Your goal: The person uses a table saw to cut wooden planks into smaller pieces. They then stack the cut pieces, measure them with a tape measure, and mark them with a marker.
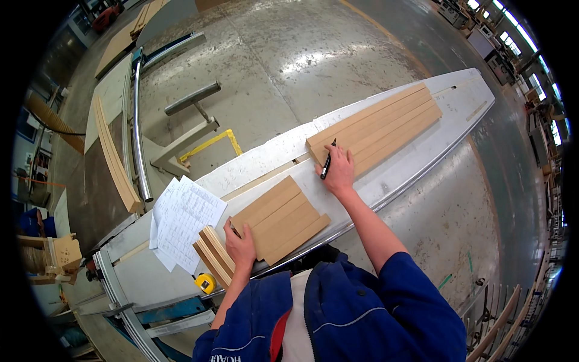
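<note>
My right hand (339, 172) is closed round a black marker pen (328, 159). It rests over the near end of a row of long light-brown wooden boards (386, 120), laid side by side. My left hand (240, 246) lies at the left end of a set of shorter boards (280, 220), its fingers bent; something small and dark shows between the fingertips, too small to make out. Just left of that hand is a stack of narrow wooden strips (212, 253). Handwritten paper sheets (190, 217) lie beyond the strips.
Everything lies on a long pale metal machine table (253, 160). A yellow tape measure (205, 283) sits by its near edge. Farther left are a metal rail (138, 133), a long wooden strip (113, 157) and a roller arm (193, 99). Concrete floor surrounds the table.
</note>
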The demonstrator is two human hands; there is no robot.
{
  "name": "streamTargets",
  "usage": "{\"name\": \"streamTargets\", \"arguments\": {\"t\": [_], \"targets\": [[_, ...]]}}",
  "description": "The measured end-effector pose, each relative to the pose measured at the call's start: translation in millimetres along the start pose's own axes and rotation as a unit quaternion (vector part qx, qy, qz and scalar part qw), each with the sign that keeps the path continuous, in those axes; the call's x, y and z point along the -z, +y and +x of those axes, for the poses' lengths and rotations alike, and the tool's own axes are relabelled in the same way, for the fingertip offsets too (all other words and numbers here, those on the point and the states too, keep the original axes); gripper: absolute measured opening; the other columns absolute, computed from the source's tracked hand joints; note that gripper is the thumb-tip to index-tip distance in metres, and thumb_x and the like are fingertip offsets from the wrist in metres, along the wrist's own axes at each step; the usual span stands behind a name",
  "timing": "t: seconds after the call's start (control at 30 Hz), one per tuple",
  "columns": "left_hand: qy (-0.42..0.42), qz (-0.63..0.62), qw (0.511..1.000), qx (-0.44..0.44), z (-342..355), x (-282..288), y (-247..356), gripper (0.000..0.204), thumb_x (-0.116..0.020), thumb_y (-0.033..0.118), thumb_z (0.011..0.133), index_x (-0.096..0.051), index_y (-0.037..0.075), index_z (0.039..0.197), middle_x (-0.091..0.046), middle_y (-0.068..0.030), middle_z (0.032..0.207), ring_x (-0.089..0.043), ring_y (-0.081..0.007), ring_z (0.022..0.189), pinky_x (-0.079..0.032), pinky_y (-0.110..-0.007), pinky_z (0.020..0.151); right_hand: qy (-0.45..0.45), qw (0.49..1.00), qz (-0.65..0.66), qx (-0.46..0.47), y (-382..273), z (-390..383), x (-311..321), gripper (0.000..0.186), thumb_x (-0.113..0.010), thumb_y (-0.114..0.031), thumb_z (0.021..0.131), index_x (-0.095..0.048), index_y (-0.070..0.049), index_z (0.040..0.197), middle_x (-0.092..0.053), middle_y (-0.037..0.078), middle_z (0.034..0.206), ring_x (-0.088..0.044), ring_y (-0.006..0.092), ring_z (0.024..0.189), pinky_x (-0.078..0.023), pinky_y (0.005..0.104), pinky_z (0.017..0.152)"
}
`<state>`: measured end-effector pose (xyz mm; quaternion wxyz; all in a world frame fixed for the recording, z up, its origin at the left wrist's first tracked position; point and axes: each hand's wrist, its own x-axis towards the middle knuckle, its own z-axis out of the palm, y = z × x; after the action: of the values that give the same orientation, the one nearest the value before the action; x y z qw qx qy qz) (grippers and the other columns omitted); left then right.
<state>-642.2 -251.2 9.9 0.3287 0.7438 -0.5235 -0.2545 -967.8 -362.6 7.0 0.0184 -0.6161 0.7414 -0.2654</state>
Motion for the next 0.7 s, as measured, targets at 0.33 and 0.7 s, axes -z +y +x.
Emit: {"name": "streamTargets", "arguments": {"t": [0.33, 0.7], "targets": [[-0.023, 0.010, 0.999, 0.023, 1.1, 1.8, 3.5, 0.058, -0.068, 0.028, 0.098, -0.049, 0.001, 0.146, -0.067, -0.0300, 0.126, -0.066, -0.0442, 0.116, -0.051, -0.048, 0.098, -0.070, 0.990, 0.019, 0.121, 3.4, 72.8, -21.3, 0.066, -0.085, -0.028, 0.081, -0.055, -0.010, 0.138, -0.064, 0.017, 0.137, -0.049, 0.0393, 0.141, -0.029, 0.0551, 0.125], [0.041, 0.015, 0.997, -0.056, 0.5, -5.9, -8.7, 0.055, -0.067, 0.029, 0.099, -0.052, 0.000, 0.143, -0.070, -0.0263, 0.101, -0.069, -0.0402, 0.093, -0.052, -0.048, 0.083, -0.125, 0.983, 0.036, 0.130, 11.3, 88.8, -31.4, 0.041, -0.070, -0.026, 0.092, -0.060, -0.011, 0.128, -0.067, 0.017, 0.112, -0.061, 0.0357, 0.118, -0.031, 0.0523, 0.124]]}}
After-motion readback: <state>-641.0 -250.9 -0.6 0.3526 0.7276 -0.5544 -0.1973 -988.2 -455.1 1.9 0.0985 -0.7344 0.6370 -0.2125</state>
